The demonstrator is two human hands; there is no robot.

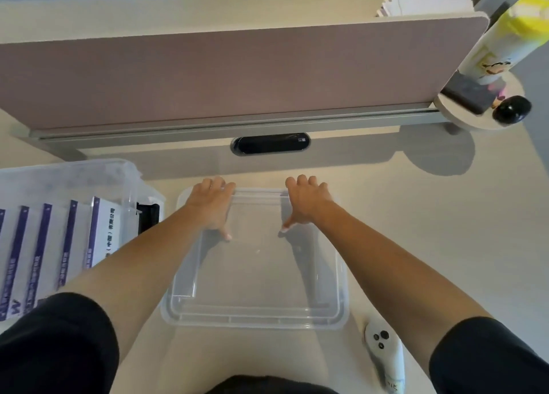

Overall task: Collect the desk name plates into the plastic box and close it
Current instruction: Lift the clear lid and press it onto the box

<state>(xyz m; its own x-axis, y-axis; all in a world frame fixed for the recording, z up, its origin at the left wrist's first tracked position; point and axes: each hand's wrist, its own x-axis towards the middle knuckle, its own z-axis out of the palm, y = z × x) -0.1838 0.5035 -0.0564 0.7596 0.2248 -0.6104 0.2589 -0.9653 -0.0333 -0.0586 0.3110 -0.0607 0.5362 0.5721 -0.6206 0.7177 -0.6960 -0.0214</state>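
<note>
A clear plastic lid [255,319] lies flat on the desk in front of me. My left hand [212,203] and my right hand [306,202] both hold its far edge, fingers curled over the rim and thumbs pressed on the top surface. At the left stands the clear plastic box [74,173], uncovered, with a black latch [148,217] on its near-right side. Several white desk name plates [101,230] with purple stripes stand in a row inside it.
A pink-brown divider panel [237,75] runs across the back of the desk, with a black oval cable port [270,144] below it. A white handheld controller [384,355] lies right of the lid. A yellow-capped bottle [505,37] and a black round object [512,109] sit on a small shelf at far right.
</note>
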